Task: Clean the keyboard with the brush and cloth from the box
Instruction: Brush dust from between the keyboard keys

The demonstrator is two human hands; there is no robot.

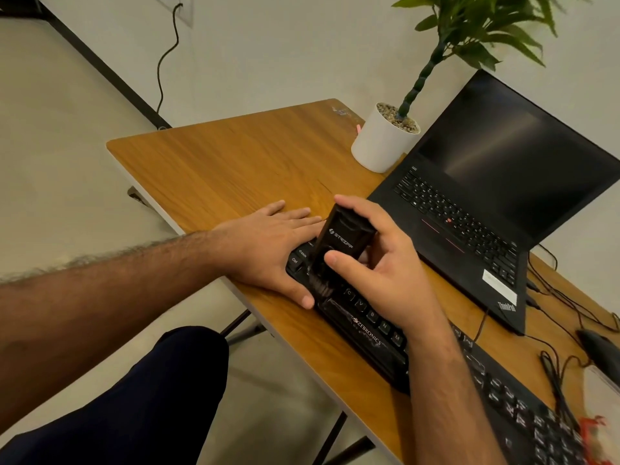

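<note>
the keyboard (375, 333) is black and lies along the near right part of the wooden table (235, 162), running from the middle of the view toward the lower right corner. the front edge carries white lettering. the far right end of the keyboard is blurred.

the brush (339, 243) is a black block-shaped tool with a white logo on its face. it stands tilted over the left end of the keyboard, with dark bristles at its lower end touching the keys near the bottom row.

the right hand (382, 263) grips the brush body: the thumb presses on the near face and the fingers curl round the far side. the left hand (271, 246) lies flat with straight fingers, palm down, on the left end of the keyboard and the table beside it; its thumb rests against the front corner of the keyboard. the two hands are close together, with the brush between them.

an open black laptop (503, 203) with a dark screen stands just behind the keyboard. a white pot (379, 146) with a green plant (469, 28) stands beside the left edge of the laptop. black cables (553, 347) and a dark mouse (597, 347) lie at the right side of the table. a dark trouser leg (151, 397) shows below the table edge.
</note>
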